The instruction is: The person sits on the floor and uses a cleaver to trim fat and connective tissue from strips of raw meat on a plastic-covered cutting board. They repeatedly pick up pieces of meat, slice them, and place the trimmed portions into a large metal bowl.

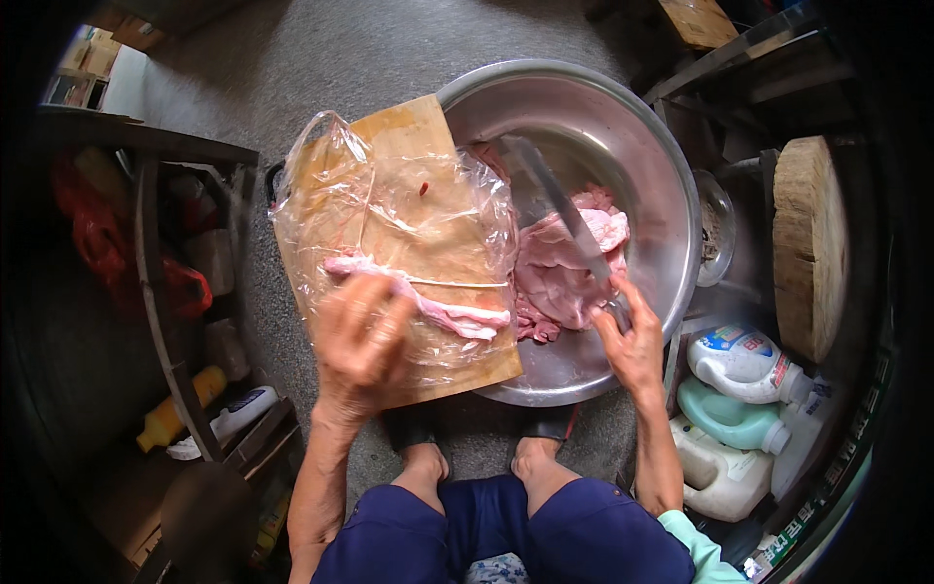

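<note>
A long strip of raw pink-and-white meat lies across a wooden cutting board, which is partly covered by a clear plastic bag. Over the strip's left part is my left hand, its fingers bent and smeared by motion; whether they grip the meat cannot be made out. My right hand is closed round the handle of a knife, blade pointing up and left over the basin. Below that blade, a folded heap of raw pink meat sits in the large metal basin.
The board overlaps the basin's left side. At right stand several plastic jugs, a thick wooden round and a glass dish. A wooden shelf at left holds a red bag and a yellow bottle.
</note>
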{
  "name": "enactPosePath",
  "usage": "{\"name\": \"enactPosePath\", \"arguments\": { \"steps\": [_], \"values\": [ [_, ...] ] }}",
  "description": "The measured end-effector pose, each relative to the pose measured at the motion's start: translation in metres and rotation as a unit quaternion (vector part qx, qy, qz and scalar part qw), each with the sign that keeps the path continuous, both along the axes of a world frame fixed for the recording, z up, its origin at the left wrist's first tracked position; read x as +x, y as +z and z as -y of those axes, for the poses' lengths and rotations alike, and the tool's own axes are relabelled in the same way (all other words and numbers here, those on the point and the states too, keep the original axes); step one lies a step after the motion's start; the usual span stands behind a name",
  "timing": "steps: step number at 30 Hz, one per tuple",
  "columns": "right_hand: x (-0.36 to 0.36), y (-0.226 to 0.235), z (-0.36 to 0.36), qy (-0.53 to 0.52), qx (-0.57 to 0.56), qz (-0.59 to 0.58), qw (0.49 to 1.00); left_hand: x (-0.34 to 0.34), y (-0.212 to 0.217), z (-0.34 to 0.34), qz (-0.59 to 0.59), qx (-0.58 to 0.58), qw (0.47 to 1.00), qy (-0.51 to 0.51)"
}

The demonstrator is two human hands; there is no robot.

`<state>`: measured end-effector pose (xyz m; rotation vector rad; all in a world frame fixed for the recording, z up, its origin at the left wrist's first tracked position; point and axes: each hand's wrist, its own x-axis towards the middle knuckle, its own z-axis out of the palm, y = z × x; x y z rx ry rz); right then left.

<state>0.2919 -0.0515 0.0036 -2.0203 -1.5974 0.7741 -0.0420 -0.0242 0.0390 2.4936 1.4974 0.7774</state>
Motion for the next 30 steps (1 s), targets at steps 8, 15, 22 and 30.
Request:
{"name": "enactPosePath", "arguments": {
  "steps": [8, 15, 22, 30],
  "values": [
    [-0.017, 0.086, 0.019, 0.041, -0.123, -0.246, 0.961, 0.015, -0.031, 0.019, 0.037, -0.02, 0.999, -0.02],
    [-0.044, 0.093, -0.008, 0.282, -0.194, -0.232, 0.91, 0.01, -0.035, 0.028, 0.04, -0.043, 0.998, -0.014],
    [-0.064, 0.092, -0.012, 0.33, -0.172, -0.18, 0.911, 0.011, -0.045, 0.034, 0.006, -0.01, 1.0, 0.003],
    [-0.065, 0.082, -0.005, 0.288, -0.204, -0.205, 0.913, 0.013, -0.043, 0.02, 0.016, -0.025, 0.999, -0.022]
  ]
}}
